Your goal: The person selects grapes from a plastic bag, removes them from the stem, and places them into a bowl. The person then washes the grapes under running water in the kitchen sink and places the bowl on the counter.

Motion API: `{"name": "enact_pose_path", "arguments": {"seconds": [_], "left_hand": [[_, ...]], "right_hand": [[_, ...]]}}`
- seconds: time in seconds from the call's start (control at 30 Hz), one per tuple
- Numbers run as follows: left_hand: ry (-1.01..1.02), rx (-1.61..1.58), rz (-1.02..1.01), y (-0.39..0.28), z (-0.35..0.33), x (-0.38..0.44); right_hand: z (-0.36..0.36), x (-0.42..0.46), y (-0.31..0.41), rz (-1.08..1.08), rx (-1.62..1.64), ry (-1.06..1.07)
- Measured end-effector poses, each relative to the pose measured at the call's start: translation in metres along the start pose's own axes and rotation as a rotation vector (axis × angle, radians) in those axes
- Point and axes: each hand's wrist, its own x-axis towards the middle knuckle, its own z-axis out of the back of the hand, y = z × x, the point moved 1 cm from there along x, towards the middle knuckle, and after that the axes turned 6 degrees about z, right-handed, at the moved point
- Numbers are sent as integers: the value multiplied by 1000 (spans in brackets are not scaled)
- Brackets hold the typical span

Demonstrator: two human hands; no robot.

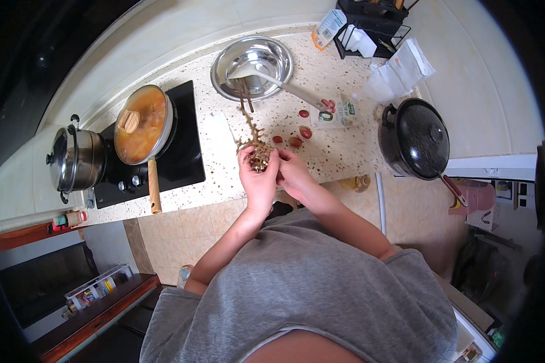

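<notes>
Just over the counter's front edge, my left hand (260, 183) grips a brown, branching stalk (254, 131) that looks like a bare grape stem. My right hand (296, 174) meets it from the other side, fingertips pinching the clustered end of the stalk. What lies beneath the fingers is partly hidden. Several red grapes, one of them a single grape (305, 132), lie on the counter to the right of the stalk. Beside them is a printed plastic bag (340, 115). Beyond the stalk stands a steel bowl (218, 75), with a pale-headed spatula (295, 88) across its rim.
At left, a glass-lidded pan (152, 122) with orange food and a wooden handle sits on a black cooktop (188, 149), beside a steel pot (79, 156). A black lidded pan (422, 136) stands at right. Behind it are crumpled white packaging (399, 70) and a black rack (372, 27).
</notes>
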Motion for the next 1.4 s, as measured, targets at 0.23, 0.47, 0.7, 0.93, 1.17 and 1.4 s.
{"name": "enact_pose_path", "arguments": {"seconds": [0.23,0.47,0.7,0.93,1.17,1.4], "left_hand": [[-139,-12,2,27,8,4],[-185,-547,251,28,17,16],[-64,-750,403,26,29,22],[108,-682,492,20,45,37],[339,-1532,977,13,55,51],[300,-781,737,11,77,48]], "right_hand": [[8,23,-26,686,-333,-68],[12,30,-32,427,-376,-15],[30,40,-28,-161,238,333],[26,32,-8,-177,10,290],[41,38,7,-160,253,595],[60,101,14,430,-767,-90]]}}
